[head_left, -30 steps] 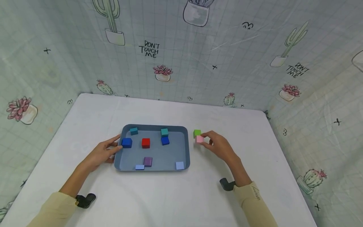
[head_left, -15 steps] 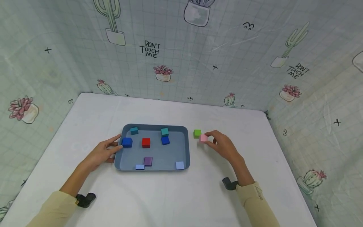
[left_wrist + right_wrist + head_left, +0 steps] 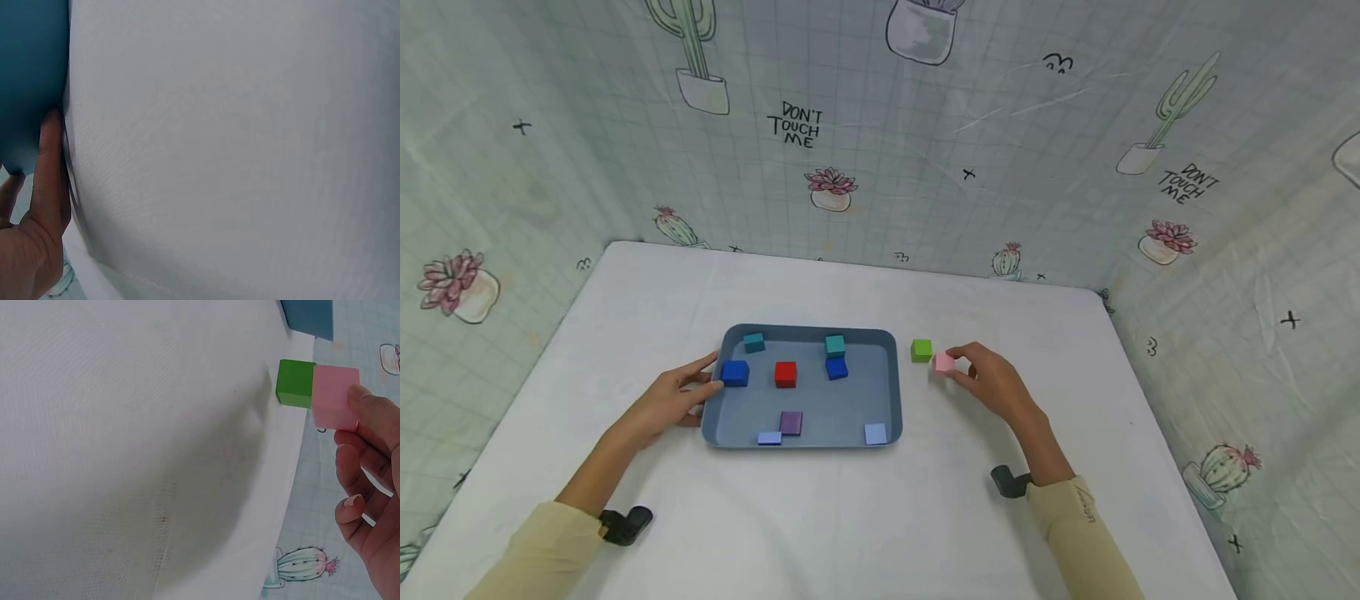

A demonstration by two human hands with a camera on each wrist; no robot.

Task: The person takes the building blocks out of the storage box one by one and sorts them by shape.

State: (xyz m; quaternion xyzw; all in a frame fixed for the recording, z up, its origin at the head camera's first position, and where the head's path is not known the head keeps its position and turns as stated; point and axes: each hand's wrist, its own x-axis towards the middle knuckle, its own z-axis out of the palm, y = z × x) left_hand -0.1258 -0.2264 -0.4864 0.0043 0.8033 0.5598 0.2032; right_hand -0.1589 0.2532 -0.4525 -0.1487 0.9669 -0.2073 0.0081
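Note:
My right hand (image 3: 1000,386) pinches a pink cube (image 3: 943,362) between thumb and fingertips, just right of a green cube (image 3: 921,351). In the right wrist view the pink cube (image 3: 335,397) overlaps the green cube (image 3: 295,383). A blue-grey tray (image 3: 835,408) lies to the left, and my left hand (image 3: 666,404) grips its left rim, thumb over the edge and fingers along the outer side. Inside sit a red cube (image 3: 786,374), a blue block (image 3: 735,373), a smaller blue cube (image 3: 837,368), two teal blocks (image 3: 835,346) and a purple block (image 3: 791,423).
Two light blue blocks (image 3: 875,433) lie along the tray's near side. Under everything is a white-covered table (image 3: 820,517). Behind and at the sides hangs a curtain (image 3: 880,150) printed with cacti, meeting the table's far edge.
My right hand has shifted a little to the right with the pink cube, which no longer overlaps the green cube in the head view. My left hand stays on the tray rim.

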